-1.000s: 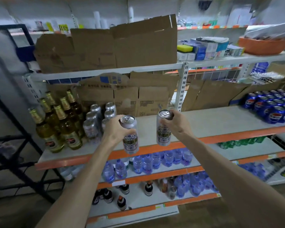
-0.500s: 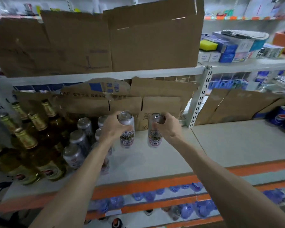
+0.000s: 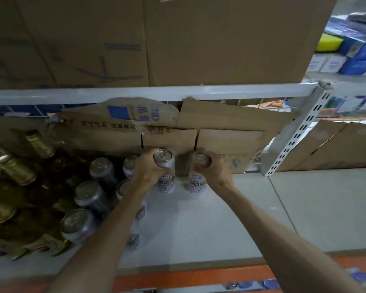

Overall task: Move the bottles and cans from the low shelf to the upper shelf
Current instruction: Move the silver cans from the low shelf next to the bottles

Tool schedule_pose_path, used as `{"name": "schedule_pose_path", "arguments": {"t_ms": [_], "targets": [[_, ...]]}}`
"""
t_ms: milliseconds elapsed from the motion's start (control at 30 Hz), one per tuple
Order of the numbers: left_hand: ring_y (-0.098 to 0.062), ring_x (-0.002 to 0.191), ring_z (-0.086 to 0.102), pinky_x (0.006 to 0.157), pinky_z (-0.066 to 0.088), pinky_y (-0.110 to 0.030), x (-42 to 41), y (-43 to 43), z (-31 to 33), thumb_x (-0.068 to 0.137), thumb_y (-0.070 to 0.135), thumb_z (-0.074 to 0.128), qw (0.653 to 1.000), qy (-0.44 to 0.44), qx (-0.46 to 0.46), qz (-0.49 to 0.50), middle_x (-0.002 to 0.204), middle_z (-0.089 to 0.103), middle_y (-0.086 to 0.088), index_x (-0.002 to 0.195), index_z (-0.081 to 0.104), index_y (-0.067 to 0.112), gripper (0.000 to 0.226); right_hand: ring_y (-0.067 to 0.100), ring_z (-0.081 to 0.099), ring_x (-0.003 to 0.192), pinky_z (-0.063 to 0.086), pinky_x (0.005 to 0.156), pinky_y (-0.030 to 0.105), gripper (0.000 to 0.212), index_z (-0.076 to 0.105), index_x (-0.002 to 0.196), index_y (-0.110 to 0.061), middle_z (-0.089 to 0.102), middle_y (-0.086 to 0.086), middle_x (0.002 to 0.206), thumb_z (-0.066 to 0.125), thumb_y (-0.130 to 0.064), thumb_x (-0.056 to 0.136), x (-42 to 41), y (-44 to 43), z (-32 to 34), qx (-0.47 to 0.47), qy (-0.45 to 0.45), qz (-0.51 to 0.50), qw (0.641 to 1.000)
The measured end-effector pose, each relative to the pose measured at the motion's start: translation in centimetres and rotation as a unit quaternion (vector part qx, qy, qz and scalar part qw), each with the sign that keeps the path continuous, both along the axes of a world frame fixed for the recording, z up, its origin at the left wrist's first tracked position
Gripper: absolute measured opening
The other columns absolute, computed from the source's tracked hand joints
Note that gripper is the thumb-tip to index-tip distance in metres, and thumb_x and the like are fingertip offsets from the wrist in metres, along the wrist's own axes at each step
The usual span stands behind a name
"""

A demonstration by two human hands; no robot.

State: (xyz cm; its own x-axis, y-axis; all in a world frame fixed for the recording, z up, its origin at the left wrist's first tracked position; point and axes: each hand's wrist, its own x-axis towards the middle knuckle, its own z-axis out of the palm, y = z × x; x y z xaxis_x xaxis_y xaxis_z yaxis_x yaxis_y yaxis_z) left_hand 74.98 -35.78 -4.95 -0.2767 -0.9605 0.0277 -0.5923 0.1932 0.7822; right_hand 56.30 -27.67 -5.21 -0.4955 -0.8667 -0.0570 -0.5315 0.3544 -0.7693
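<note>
Head view: left hand [image 3: 148,169] curls round the upper part of a first can [image 3: 166,180], right hand [image 3: 217,174] likewise round a second can [image 3: 198,183]. I note both upright, long axes vertical, a gap between them, at the rear of the upper shelf [image 3: 304,208] near the cardboard backing [image 3: 228,142]. The first can sits just right of the standing cans [image 3: 89,195], so the left hand is nearer that row; whether the bases touch the shelf I cannot tell.

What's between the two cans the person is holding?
Nothing: the head view shows only bare shelf and back cardboard between the left can and right can.
</note>
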Motion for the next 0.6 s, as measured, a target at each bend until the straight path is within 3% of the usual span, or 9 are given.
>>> {"name": "schedule_pose_path", "arguments": {"t_ms": [133,300,433,600], "targets": [[-0.026,0.104,0.063,0.088,0.052,-0.039,-0.2,-0.5,-0.8,0.060,0.022,0.090,0.999,-0.032,0.003,0.022,0.113,0.069,-0.008,0.122,0.062,0.014,0.068,0.024,0.065,0.098,0.054,0.079,0.036,0.049,0.060,0.122,-0.022,0.071,0.003,0.107,0.077,-0.026,0.077,0.0,-0.6,-0.7,-0.018,0.003,0.023,1.000],[-0.025,0.102,0.063,0.081,0.047,-0.031,-0.6,-0.3,-1.8,0.059,0.017,0.090,0.999,-0.033,-0.007,0.025,0.110,0.069,-0.006,0.116,0.065,0.012,0.063,0.023,0.065,0.098,0.054,0.082,0.038,0.051,0.060,0.123,-0.024,0.072,0.001,0.106,0.078,-0.024,0.075,0.0,-1.1,-1.4,-0.025,-0.010,0.029,0.999],[-0.029,0.103,0.062,0.086,0.052,-0.042,-1.2,-0.3,-2.6,0.055,0.018,0.091,0.999,-0.031,-0.010,0.035,0.111,0.067,-0.010,0.114,0.065,0.010,0.065,0.021,0.065,0.098,0.055,0.082,0.040,0.051,0.059,0.122,-0.028,0.072,-0.003,0.104,0.077,-0.024,0.074,-0.3,-1.6,-1.8,-0.036,-0.020,0.041,0.998],[-0.029,0.101,0.062,0.087,0.053,-0.044,-1.5,-0.4,-2.9,0.053,0.018,0.092,0.999,-0.036,-0.015,0.038,0.111,0.066,-0.009,0.114,0.063,0.012,0.068,0.018,0.065,0.095,0.054,0.079,0.034,0.049,0.059,0.120,-0.028,0.071,-0.005,0.102,0.076,-0.019,0.075,-0.8,-1.7,-2.3,-0.048,-0.036,0.044,0.997]]}}
